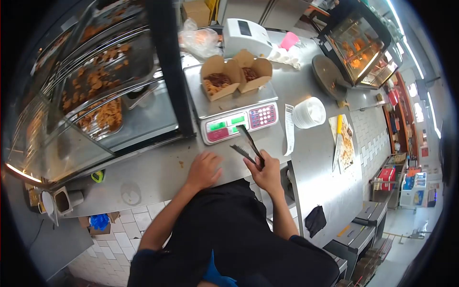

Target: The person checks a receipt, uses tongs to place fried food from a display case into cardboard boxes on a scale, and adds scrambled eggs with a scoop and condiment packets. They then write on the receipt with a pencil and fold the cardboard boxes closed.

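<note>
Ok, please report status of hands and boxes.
Right hand holds tongs; left hand empty, over counter. Two food boxes on scale. Tongs partly cover scale display.

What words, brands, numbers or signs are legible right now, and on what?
None legible.
Scale, green displays: digits too small.
Keypad: markings too small.
Paper strip: any print too small.
Distant blue-and-white items: too blurred.
</note>
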A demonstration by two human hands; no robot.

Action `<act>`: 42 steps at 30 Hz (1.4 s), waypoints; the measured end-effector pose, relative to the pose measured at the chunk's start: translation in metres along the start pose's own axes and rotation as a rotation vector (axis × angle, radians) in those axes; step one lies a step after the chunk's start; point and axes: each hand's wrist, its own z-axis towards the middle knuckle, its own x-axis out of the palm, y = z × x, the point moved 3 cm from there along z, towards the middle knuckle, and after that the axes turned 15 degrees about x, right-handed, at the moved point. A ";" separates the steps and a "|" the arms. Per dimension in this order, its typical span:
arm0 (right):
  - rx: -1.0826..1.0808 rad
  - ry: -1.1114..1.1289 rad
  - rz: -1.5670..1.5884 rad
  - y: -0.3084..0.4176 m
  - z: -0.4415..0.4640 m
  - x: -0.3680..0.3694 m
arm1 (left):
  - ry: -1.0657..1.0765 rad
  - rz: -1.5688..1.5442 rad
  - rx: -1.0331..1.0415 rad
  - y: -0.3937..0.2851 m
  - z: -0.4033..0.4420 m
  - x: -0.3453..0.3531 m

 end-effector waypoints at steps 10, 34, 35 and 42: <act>0.256 -0.488 -0.005 -0.134 0.009 -0.129 | 0.146 0.531 0.027 -0.008 0.205 0.139; 0.131 0.336 0.579 -0.067 0.092 -0.146 | 0.191 0.053 -0.082 -0.031 0.031 0.064; 0.074 0.433 0.418 -0.042 0.088 -0.137 | 0.121 0.052 -0.225 -0.036 -0.003 0.046; -0.659 0.462 -0.074 0.197 0.041 -0.041 | -0.776 0.391 -1.227 -0.040 -0.240 -0.015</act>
